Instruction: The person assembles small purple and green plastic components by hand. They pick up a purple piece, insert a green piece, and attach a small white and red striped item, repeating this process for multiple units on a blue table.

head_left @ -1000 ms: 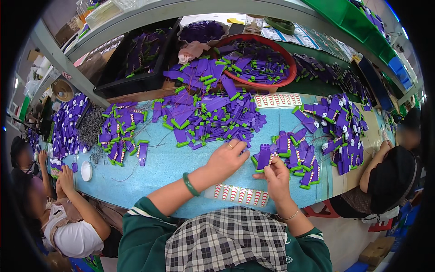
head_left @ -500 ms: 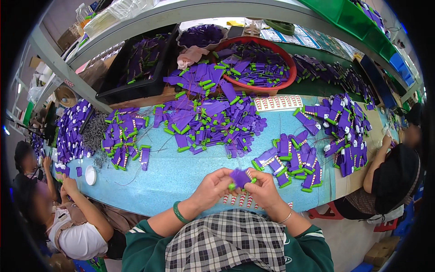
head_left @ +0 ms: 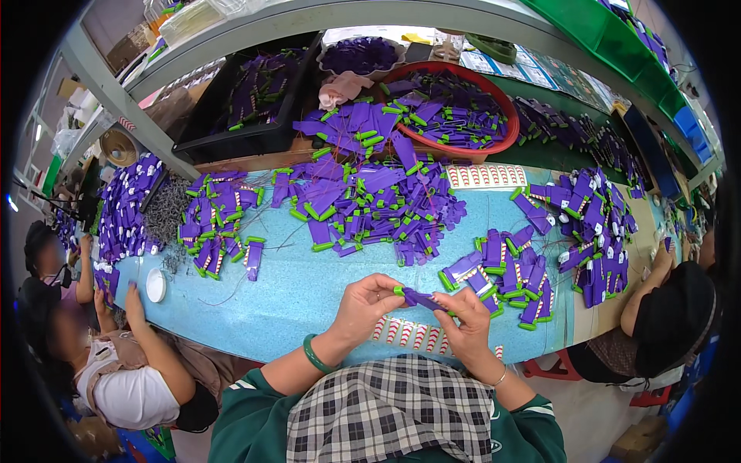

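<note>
Between my two hands, just above the near part of the table, is a flat purple plastic piece [head_left: 421, 299] with bright green ends. My left hand [head_left: 363, 310] pinches its left end, by a green tip. Thumb and fingers of my right hand [head_left: 468, 322] are closed on the other end. The piece is seen nearly edge-on, and its right end is partly hidden by my fingers. Under my hands lies a strip of red-and-white striped stickers [head_left: 409, 335]. To the right of my right hand is a pile of similar purple and green pieces with striped stickers [head_left: 513, 274].
A large heap of purple and green pieces [head_left: 378, 201] covers the table's middle. Behind it stand a red basin [head_left: 511, 131] and a black tray [head_left: 224, 149]. A sticker sheet [head_left: 486, 177] lies beyond. Co-workers sit at left [head_left: 127, 386] and right [head_left: 671, 309]. A shelf beam [head_left: 347, 17] crosses above.
The purple piece has been tilted from face-up to nearly edge-on in my hands. My right hand has moved slightly right. At left, a co-worker's hands have lowered and shifted.
</note>
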`<state>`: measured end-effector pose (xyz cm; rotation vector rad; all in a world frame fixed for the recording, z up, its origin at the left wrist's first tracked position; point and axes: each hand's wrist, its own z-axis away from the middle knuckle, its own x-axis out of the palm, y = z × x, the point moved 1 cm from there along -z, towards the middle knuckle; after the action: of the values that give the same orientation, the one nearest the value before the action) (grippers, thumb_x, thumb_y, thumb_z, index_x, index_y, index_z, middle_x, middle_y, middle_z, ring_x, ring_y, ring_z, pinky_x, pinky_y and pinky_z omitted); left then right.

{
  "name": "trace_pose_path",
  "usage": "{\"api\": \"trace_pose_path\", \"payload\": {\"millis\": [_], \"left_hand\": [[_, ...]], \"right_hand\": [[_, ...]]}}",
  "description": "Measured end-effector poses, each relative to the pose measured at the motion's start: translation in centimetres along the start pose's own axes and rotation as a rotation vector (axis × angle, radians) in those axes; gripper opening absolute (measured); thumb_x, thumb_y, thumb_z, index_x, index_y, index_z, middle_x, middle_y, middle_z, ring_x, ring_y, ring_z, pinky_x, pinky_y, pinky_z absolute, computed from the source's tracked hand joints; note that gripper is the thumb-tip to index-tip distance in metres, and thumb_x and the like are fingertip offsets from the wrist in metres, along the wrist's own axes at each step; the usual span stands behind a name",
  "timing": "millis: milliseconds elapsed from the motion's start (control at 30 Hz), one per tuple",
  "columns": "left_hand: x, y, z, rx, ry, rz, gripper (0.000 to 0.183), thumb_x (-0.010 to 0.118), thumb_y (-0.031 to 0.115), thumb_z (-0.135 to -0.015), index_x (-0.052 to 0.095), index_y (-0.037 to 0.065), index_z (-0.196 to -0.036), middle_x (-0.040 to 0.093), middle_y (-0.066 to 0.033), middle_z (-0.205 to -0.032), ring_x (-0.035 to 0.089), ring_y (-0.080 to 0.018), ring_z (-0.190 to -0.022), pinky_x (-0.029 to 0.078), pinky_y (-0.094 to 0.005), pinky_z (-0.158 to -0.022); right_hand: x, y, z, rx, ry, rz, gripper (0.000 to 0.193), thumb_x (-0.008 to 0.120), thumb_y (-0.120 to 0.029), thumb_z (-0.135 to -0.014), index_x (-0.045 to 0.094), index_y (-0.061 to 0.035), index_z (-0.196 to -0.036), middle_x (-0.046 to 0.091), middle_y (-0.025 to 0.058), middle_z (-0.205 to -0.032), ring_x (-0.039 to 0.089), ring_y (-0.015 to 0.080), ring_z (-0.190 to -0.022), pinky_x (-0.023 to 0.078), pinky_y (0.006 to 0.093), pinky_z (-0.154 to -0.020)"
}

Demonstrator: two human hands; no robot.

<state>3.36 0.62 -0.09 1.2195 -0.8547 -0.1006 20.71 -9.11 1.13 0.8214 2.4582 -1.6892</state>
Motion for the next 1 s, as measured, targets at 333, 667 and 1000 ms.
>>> {"api": "trace_pose_path", "payload": {"millis": [333, 667, 1000], "left_hand": [[0.0, 0.8, 1.6, -0.283, -0.169, -0.483, 0.013, 0.062, -0.007, -0.082, 0.063, -0.003, -0.095, 0.066, -0.0084, -0.092, 0.065, -0.0132, -0.085, 0.053, -0.0244, -0.077], [-0.1, 3.6, 1.7, 0.078, -0.246, -0.625, 0.012, 0.073, 0.002, -0.074, 0.065, 0.002, -0.083, 0.06, -0.0041, -0.093, 0.059, -0.0141, -0.083, 0.047, -0.0282, -0.077], [-2.8, 6.5, 1.5, -0.006, -0.153, -0.861, 0.005, 0.066, 0.005, -0.081, 0.062, 0.002, -0.08, 0.062, -0.0031, -0.078, 0.059, -0.0146, -0.071, 0.047, -0.0276, -0.066]], "right_hand": [[-1.3, -0.1, -1.3, 0.16, -0.548, 0.013, 0.03, 0.072, 0.0, -0.072, 0.07, -0.0078, -0.101, 0.054, 0.0038, -0.072, 0.051, 0.012, -0.06, 0.039, 0.0254, -0.052], [0.7, 0.2, -3.4, -0.254, -0.502, 0.236, 0.017, 0.074, -0.008, -0.074, 0.063, -0.0047, -0.087, 0.063, 0.0068, -0.079, 0.062, 0.02, -0.067, 0.049, 0.0305, -0.059], [1.7, 0.0, -9.6, -0.29, -0.596, 0.557, 0.01, 0.069, -0.016, -0.075, 0.065, -0.0088, -0.08, 0.058, 0.007, -0.075, 0.061, 0.0273, -0.068, 0.049, 0.0373, -0.056]]}}
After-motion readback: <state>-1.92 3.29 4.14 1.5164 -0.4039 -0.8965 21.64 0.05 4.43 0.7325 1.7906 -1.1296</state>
